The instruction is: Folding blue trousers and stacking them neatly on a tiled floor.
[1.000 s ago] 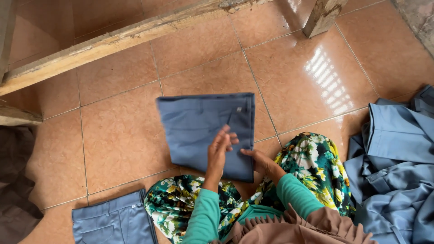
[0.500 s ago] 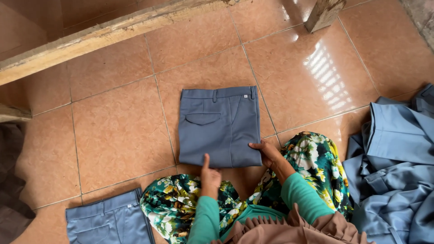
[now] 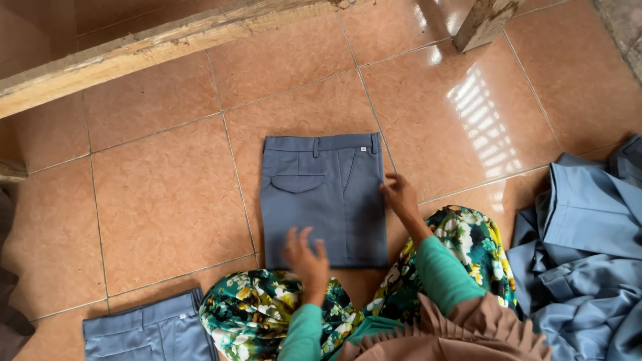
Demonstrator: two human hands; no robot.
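A folded pair of blue-grey trousers (image 3: 324,197) lies flat on the orange tiled floor, waistband away from me, a flap pocket showing. My left hand (image 3: 305,255) hovers over its near edge, fingers spread, holding nothing. At the garment's right edge my right hand (image 3: 400,195) touches the fabric with its fingertips. Both forearms wear teal sleeves, and my knees are covered by a green floral cloth (image 3: 261,314).
Another folded blue-grey garment (image 3: 150,331) lies at the lower left. A heap of loose blue-grey clothes (image 3: 582,247) sits at the right. A wooden beam (image 3: 160,43) runs across the top, with a wooden post (image 3: 481,23) at the upper right.
The trousers went from being pressed under both hands to lying flat and squared. My left hand has lifted and opened; my right hand slid to the right edge.
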